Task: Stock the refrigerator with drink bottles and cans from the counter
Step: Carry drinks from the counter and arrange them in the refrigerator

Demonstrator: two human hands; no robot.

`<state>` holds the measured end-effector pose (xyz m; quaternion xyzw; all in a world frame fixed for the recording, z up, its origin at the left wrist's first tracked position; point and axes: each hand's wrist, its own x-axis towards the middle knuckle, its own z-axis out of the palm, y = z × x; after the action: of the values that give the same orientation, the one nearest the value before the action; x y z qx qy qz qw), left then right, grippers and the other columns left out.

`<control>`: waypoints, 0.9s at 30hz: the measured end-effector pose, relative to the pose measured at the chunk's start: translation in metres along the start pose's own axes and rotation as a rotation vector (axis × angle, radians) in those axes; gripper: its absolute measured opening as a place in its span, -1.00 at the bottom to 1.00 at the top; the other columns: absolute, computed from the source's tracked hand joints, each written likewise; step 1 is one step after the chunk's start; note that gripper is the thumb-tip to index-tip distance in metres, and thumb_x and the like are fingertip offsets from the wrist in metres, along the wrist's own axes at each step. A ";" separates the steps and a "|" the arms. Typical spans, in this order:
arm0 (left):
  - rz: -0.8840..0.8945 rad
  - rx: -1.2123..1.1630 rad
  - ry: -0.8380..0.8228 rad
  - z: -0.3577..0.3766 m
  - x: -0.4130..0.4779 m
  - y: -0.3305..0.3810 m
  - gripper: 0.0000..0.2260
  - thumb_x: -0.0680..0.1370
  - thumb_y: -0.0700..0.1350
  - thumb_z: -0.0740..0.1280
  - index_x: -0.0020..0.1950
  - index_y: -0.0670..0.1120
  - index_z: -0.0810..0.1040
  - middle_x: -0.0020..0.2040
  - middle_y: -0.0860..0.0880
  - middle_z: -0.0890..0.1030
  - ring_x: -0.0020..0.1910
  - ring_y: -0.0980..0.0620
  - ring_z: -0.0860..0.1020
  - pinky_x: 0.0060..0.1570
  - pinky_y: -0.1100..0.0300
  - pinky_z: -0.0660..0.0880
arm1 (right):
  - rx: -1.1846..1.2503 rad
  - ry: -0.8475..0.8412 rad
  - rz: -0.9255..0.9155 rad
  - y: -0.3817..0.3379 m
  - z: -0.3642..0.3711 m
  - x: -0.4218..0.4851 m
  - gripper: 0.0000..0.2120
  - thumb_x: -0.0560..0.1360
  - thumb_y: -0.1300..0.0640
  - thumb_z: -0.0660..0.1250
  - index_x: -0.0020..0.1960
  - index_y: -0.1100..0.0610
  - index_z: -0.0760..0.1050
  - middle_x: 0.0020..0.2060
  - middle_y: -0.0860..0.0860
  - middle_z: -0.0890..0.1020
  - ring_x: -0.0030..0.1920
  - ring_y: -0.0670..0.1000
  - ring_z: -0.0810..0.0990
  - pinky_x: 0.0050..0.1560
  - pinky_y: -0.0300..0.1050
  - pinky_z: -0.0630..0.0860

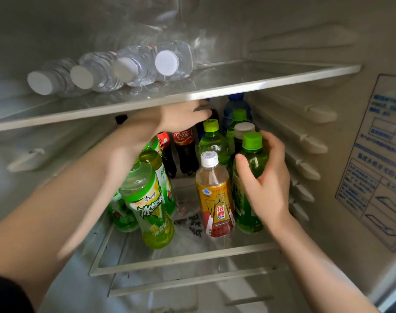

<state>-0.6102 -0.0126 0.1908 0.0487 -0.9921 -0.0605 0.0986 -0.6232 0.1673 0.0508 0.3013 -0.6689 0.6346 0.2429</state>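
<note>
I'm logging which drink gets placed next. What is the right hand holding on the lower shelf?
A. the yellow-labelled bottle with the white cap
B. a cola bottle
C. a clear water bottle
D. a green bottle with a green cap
D: the right hand has thumb and fingers curled round the green bottle with the green cap, beside the yellow-labelled bottle.

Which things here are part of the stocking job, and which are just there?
In the job: green bottle gripped by the right hand; left hand by the cola bottles; yellow-label bottle; water bottles.
Just there: wall sticker; plastic bag under the bottles.
</note>
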 end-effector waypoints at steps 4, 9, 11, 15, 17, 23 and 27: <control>-0.005 -0.049 0.039 0.014 -0.017 0.003 -0.55 0.60 0.14 0.15 0.44 -0.02 0.33 0.39 -0.08 0.39 0.33 -0.03 0.38 0.06 0.23 0.29 | 0.074 0.023 0.080 -0.003 -0.004 -0.007 -0.62 0.47 -0.05 0.31 0.27 -0.10 0.34 0.06 -0.31 0.49 0.08 -0.26 0.52 0.08 -0.33 0.45; -0.007 -0.184 0.075 0.035 -0.028 0.004 -0.50 0.56 0.08 0.26 0.47 0.04 0.25 0.31 -0.05 0.47 0.11 0.09 0.44 -0.05 0.29 0.36 | 0.055 0.154 -0.017 -0.009 -0.015 -0.019 -0.71 0.52 0.08 0.28 0.19 -0.16 0.34 0.01 -0.36 0.47 0.04 -0.40 0.46 0.02 -0.57 0.30; -0.039 -0.262 0.129 0.037 -0.025 0.006 -0.54 0.53 0.06 0.31 0.39 0.04 0.31 0.21 -0.05 0.52 0.07 0.05 0.51 0.02 0.17 0.48 | 0.026 0.196 -0.046 -0.011 -0.019 -0.022 -0.71 0.53 0.12 0.27 0.19 -0.13 0.34 -0.01 -0.36 0.46 0.02 -0.42 0.44 0.01 -0.58 0.28; -0.078 -0.318 0.221 0.044 -0.015 0.012 -0.59 0.44 0.04 0.41 0.22 0.00 0.38 0.04 -0.04 0.55 -0.04 -0.01 0.55 -0.02 0.05 0.54 | 0.014 0.134 -0.030 -0.018 -0.026 -0.016 -0.69 0.53 0.13 0.26 0.14 -0.22 0.31 -0.05 -0.38 0.46 -0.01 -0.43 0.45 -0.02 -0.59 0.28; -0.081 -0.310 0.268 0.046 -0.012 0.014 -0.60 0.39 0.00 0.47 0.15 0.00 0.41 -0.09 0.01 0.52 -0.12 0.00 0.53 -0.16 0.11 0.50 | 0.025 0.058 0.020 -0.017 -0.030 -0.012 -0.73 0.53 0.09 0.26 0.19 -0.13 0.34 -0.03 -0.36 0.46 0.01 -0.41 0.45 0.00 -0.59 0.29; -0.155 -0.452 0.292 0.039 -0.004 -0.003 -0.70 0.39 -0.20 0.48 0.00 -0.03 0.43 -0.22 -0.01 0.47 -0.18 -0.09 0.52 -0.15 0.01 0.56 | 0.067 -0.081 0.090 -0.016 -0.031 -0.007 -0.70 0.53 0.05 0.29 0.24 -0.06 0.35 0.00 -0.34 0.50 0.05 -0.36 0.48 -0.01 -0.58 0.33; -0.202 -0.449 0.291 0.038 0.002 -0.010 -0.65 0.37 -0.28 0.47 0.10 -0.07 0.48 -0.15 -0.09 0.46 -0.11 -0.14 0.53 -0.02 -0.05 0.58 | 0.074 -0.132 0.114 -0.015 -0.030 -0.003 -0.69 0.53 0.03 0.28 0.25 -0.06 0.35 0.02 -0.30 0.50 0.06 -0.38 0.46 -0.01 -0.58 0.33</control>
<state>-0.6190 -0.0183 0.1535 0.1324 -0.9194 -0.2808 0.2416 -0.6121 0.1967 0.0621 0.3127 -0.6756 0.6506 0.1503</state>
